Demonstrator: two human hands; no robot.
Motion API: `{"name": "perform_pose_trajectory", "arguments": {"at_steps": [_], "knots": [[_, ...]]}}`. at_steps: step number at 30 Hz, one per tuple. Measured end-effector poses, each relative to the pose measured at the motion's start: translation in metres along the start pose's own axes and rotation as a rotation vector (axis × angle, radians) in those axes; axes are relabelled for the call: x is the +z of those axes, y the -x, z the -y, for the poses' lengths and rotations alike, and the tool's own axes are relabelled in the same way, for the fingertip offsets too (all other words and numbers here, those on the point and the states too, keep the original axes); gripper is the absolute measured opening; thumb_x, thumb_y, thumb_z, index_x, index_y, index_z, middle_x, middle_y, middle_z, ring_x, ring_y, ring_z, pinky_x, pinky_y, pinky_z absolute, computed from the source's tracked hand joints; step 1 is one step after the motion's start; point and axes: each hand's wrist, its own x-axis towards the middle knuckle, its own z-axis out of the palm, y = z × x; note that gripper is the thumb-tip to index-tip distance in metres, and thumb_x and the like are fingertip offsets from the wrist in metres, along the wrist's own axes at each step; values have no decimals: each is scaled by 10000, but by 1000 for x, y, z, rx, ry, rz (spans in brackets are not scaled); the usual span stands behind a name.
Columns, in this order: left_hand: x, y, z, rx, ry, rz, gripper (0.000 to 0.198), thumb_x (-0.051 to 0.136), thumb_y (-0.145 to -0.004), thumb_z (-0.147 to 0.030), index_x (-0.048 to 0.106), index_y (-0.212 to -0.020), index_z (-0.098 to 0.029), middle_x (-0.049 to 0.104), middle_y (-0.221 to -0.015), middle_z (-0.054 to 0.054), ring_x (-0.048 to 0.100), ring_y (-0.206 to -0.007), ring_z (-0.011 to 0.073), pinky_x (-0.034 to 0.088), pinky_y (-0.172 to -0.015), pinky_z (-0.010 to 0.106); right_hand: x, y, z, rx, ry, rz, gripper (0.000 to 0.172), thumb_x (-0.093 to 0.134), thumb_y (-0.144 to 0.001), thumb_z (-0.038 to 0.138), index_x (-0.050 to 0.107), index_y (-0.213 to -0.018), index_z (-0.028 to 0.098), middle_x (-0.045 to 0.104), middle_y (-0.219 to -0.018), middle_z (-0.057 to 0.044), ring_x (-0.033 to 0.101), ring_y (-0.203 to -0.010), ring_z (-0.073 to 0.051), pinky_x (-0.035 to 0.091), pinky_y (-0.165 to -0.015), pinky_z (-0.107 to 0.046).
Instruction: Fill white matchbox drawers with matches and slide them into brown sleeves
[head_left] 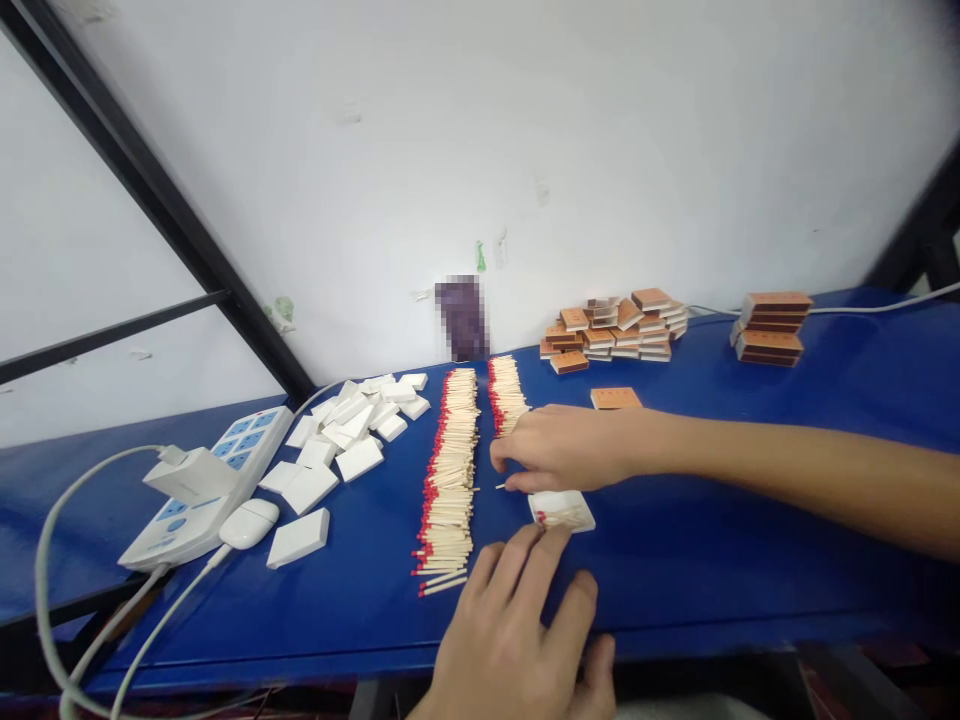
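My left hand (517,630) rests on the blue table (712,560) near its front edge, fingertips touching a small white tray (562,510) that holds a few matches. My right hand (562,450) reaches in from the right, fingers pinched together by the short row of red-tipped matches (508,395), with one match showing at its fingertips. A longer row of matches (450,470) lies just left of both hands.
A heap of white inner trays (345,435) lies at the left. A white power strip (206,490) with plugs and cables sits at the far left. Orange matchbox sleeves are piled (615,328) at the back, a stack (772,328) further right, one single (615,398) near my wrist.
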Motion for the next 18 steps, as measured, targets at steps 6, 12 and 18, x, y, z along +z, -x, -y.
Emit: {"name": "perform_pose_trajectory", "arguments": {"at_steps": [6, 12, 18], "knots": [[2, 1, 1, 8, -3, 1, 225, 545, -847, -261, 703, -984, -176, 693, -1170, 121, 637, -1053, 294, 550, -785, 405, 10, -6, -4, -37, -52, -64, 136, 508, -937, 190, 632, -906, 144, 659, -898, -71, 561, -815, -172, 379, -699, -272], [0, 0, -1, -6, -3, 2, 240, 555, -838, -251, 704, -1012, -178, 683, -1195, 121, 633, -1063, 293, 549, -798, 402, -13, 3, -1, -31, -135, -142, 77, 563, -833, 123, 625, -797, 151, 632, -729, -14, 535, -674, -133, 367, -634, -253], [-2, 1, -1, 2, -3, 0, 240, 556, -846, -252, 703, -1020, -177, 676, -1209, 125, 628, -1081, 287, 552, -812, 393, -31, 27, 2, -56, -192, -10, 429, 563, -774, 92, 637, -1192, 153, 646, -756, 7, 525, -648, -120, 357, -601, -235]]}}
